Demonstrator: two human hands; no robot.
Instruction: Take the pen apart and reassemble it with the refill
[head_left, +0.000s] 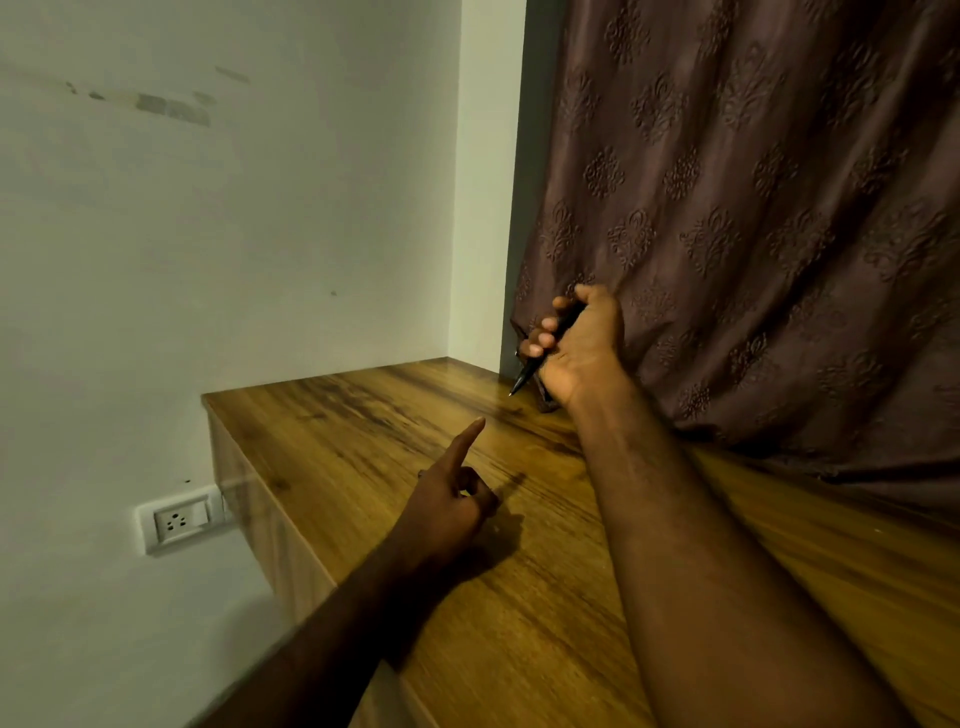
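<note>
1. Pen (540, 356), black, is in the right hand (579, 345), a little right of the middle of the frame, in front of the curtain (753, 208).
2. The fingers (545, 340) of this hand are curled tightly around the barrel, so the hand is closed on the pen in a fist grip.
3. The pen is tilted, with its tip pointing down and to the left, just above the far part of the table (519, 545); whether the tip touches the wood, I cannot tell.
4. The pen looks whole; part of the barrel is hidden inside the fist.
5. The left hand (449, 499) is lower, at the middle of the frame, above the table and well apart from the pen.
6. Its index finger is stretched and points up and to the right, toward the pen, while the other fingers are folded in; it holds nothing.
7. The wooden table runs from the lower right of the frame to the corner of the room.
8. A wall (234, 234) fills the upper left of the frame, and a socket (179, 519) sits on it at the lower left, below the table's edge.
9. The curtain, brown with a pattern, covers the upper right and hangs down to the table.
</note>
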